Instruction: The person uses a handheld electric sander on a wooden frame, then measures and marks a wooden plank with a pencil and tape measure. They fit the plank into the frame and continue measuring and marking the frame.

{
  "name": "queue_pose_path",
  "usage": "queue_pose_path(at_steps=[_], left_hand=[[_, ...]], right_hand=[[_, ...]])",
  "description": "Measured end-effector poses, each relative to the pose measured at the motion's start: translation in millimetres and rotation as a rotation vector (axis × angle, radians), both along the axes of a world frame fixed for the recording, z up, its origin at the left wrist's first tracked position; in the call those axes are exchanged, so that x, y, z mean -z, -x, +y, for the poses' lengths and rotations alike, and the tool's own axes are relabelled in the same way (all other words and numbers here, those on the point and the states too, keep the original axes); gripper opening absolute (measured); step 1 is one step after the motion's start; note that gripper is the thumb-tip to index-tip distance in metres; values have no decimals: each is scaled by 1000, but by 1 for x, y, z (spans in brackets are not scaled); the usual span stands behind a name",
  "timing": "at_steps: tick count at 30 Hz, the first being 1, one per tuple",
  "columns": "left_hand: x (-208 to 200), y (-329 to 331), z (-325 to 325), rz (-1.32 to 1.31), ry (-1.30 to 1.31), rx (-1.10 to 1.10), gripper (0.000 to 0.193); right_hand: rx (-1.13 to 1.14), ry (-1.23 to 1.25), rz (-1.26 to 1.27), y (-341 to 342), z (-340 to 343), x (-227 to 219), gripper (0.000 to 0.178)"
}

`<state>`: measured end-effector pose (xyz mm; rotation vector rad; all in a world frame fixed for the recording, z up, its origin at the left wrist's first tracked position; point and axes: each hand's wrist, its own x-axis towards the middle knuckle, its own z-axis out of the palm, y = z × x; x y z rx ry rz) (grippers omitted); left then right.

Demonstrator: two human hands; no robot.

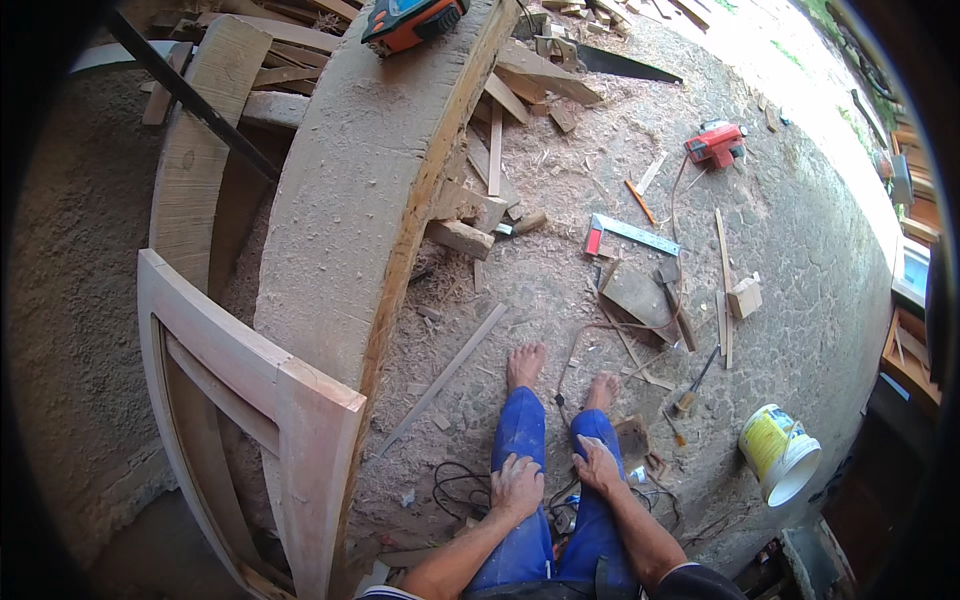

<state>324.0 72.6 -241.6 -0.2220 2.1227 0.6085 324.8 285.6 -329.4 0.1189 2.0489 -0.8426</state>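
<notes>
My left hand (517, 486) rests on the thigh of my blue trousers (518, 430), fingers loosely spread. On the other trouser leg lies my right hand (598, 464), its fingers stretched out; neither hand holds anything. Dust coats the skin of both. To my left a curved wooden frame (322, 400) with a slatted opening leans against a thick wooden plank (350, 140). An orange and black power tool (415, 22) sits on the plank's far end. Ahead of my feet, a try square (636, 234) with a red handle end lies on the littered ground.
A red power tool (716, 145) with a cord lies farther off, beyond an orange pencil (640, 202). A handsaw (625, 65) rests by wood offcuts. At right a white and yellow bucket (780, 455) is tipped over. A brush (685, 402) and thin wood strips (724, 290) lie nearer.
</notes>
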Motion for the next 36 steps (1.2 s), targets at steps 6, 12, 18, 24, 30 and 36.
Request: queue_pose_path(at_steps=[6,12,18,24,30,36], left_hand=[[3,-12,15,66,24,-115,29],[-3,-60,49,119,28,-298,29],[-35,-113,91,133,161,-546,33],[-67,-130,58,327,98,-1086,33],[-245,-162,-50,1110,100,-1730,30],[-471,-258,-136,2511,655,-1066,47]], right_hand=[[-423,-154,39,13,0,-72,57],[-578,-138,-12,5,46,-95,59],[-925,60,-161,5,96,-105,66],[-1198,-15,-277,25,108,-86,70],[-1385,107,-274,65,93,-51,69],[-1555,52,-228,68,-6,-72,66]])
